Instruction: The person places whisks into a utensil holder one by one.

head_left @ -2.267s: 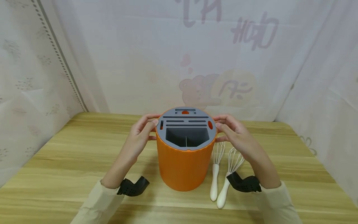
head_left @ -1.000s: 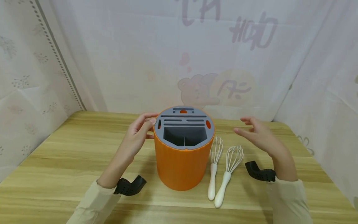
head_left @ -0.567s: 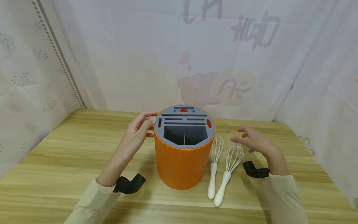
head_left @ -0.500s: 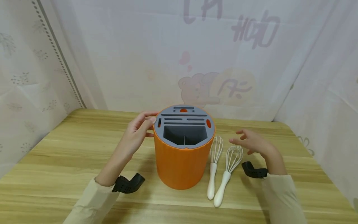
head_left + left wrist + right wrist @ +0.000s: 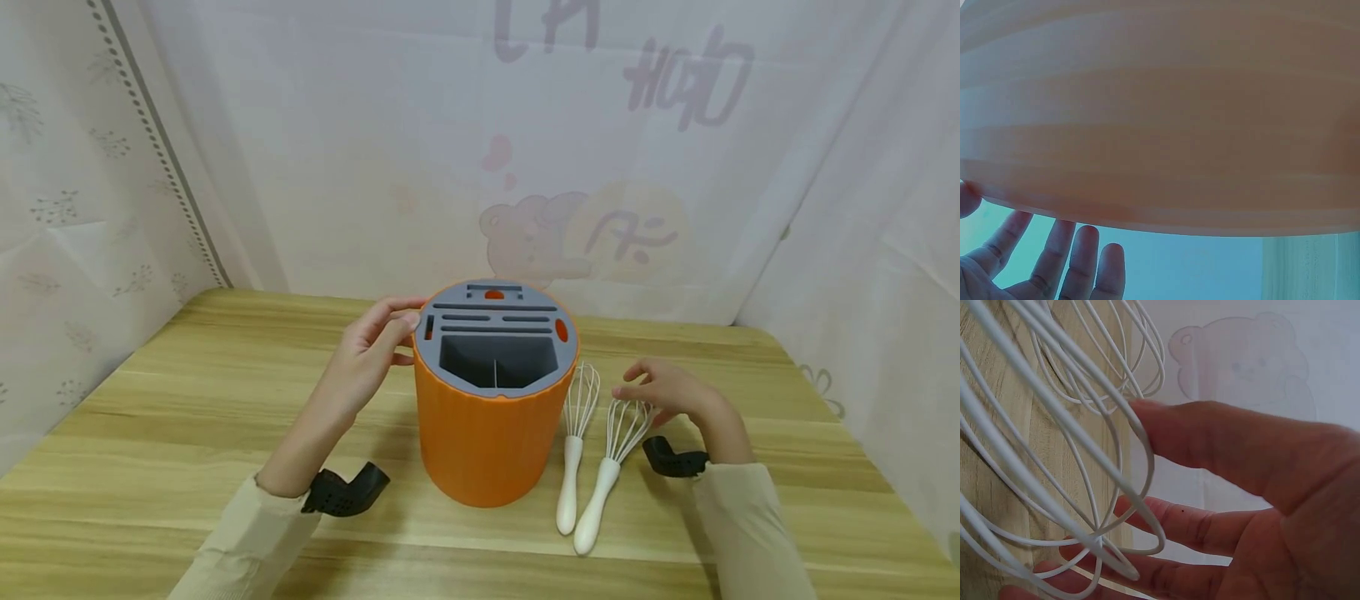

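Note:
An orange ribbed utensil holder (image 5: 487,450) with a grey slotted top stands upright in the head view. My left hand (image 5: 367,350) rests against its left side, thumb on the rim; in the left wrist view the fingers look fairly straight, tips by the wall. Right of the holder lie two white whisks: one whisk (image 5: 570,487) close beside it, the other whisk (image 5: 598,507) farther right. My right hand (image 5: 667,387) is at the wire head of the farther whisk. Thumb and fingers stand apart around the wires in the right wrist view; a firm hold does not show.
The wooden table (image 5: 225,400) carries everything. Its back edge meets a pale printed curtain (image 5: 375,167), which also hangs along both sides. A large two-part compartment and several narrow slots show in the holder's top. A black wrist mount (image 5: 345,492) sits on the left wrist.
My right hand let go of the holder's right rim, moved right, then lowered toward the farther whisk's head. My left hand stays at the holder. The whisks have not visibly moved.

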The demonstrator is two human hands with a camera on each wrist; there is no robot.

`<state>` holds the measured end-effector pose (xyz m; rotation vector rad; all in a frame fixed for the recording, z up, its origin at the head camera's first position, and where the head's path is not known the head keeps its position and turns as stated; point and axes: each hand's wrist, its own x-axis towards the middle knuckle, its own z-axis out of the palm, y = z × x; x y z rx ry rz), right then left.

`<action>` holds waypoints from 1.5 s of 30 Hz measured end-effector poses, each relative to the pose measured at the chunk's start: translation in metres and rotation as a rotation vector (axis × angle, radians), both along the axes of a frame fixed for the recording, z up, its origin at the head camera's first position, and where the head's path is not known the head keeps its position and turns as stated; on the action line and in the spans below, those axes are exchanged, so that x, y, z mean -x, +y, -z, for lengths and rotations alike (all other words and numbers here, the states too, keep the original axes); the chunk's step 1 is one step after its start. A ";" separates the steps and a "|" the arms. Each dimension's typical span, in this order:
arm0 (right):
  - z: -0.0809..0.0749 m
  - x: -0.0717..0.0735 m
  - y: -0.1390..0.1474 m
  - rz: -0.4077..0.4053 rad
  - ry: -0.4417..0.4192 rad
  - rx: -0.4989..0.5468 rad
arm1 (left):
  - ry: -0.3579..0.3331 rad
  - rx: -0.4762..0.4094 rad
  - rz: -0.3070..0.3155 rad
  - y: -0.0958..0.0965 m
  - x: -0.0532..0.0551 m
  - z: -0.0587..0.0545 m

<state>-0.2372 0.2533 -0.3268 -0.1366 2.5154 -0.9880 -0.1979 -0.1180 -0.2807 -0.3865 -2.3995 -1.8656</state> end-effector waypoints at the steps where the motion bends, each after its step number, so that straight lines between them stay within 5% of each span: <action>1: 0.000 0.000 0.000 0.001 0.001 0.002 | 0.000 0.000 0.000 0.000 0.000 0.000; 14: -0.001 0.000 -0.001 0.020 0.013 0.004 | 0.007 0.004 0.003 -0.002 0.000 0.000; 22: -0.016 -0.004 -0.003 0.003 0.056 0.016 | 0.013 0.009 0.003 -0.002 0.000 0.000; 32: -0.045 -0.019 -0.010 0.003 0.207 0.061 | 0.026 0.004 -0.011 -0.003 0.000 0.000; 45: -0.078 -0.053 -0.027 0.058 0.474 -0.097 | 0.024 0.014 -0.008 -0.002 -0.001 -0.001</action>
